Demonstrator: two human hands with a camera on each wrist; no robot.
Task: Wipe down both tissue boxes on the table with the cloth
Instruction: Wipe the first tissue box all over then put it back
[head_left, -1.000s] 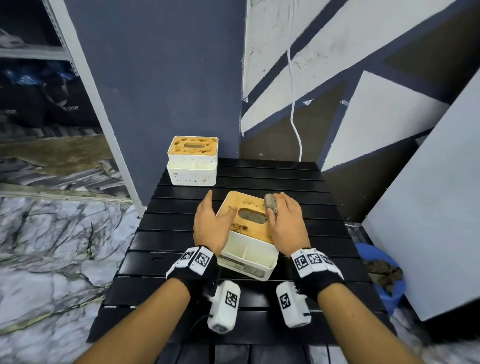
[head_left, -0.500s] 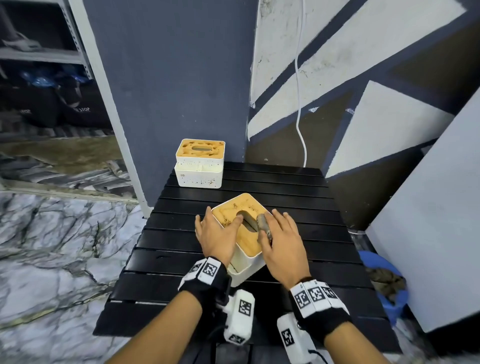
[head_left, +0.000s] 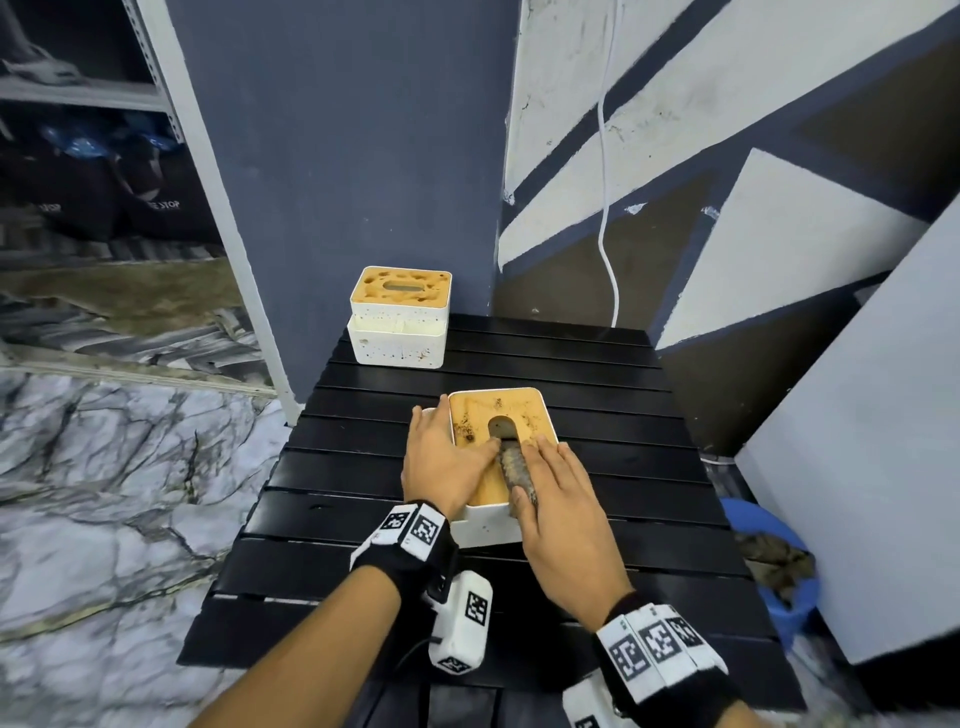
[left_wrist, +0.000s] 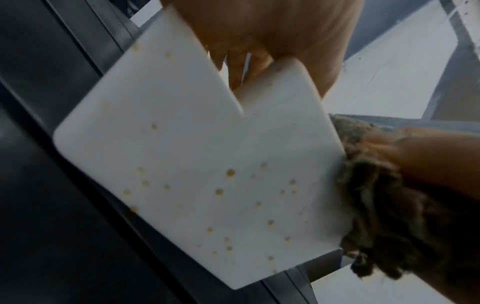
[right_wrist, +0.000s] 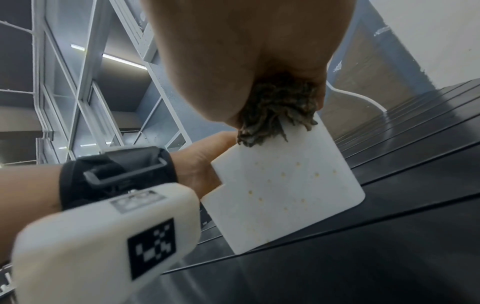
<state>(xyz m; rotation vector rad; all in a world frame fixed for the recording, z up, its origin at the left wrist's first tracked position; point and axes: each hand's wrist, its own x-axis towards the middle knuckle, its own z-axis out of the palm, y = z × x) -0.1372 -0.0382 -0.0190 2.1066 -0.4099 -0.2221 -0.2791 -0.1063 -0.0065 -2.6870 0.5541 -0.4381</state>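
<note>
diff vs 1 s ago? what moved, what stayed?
The near tissue box turned on the table. The right hand dragged the cloth from the lid's far edge toward its near edge. The left hand stays on the box's left side; the far tissue box is untouched.

The near tissue box (head_left: 501, 415) is turning from diagonal to square with the table. The right hand (head_left: 563, 512) is dragging the cloth (head_left: 517, 470) from the lid's slot toward the near edge.
</note>
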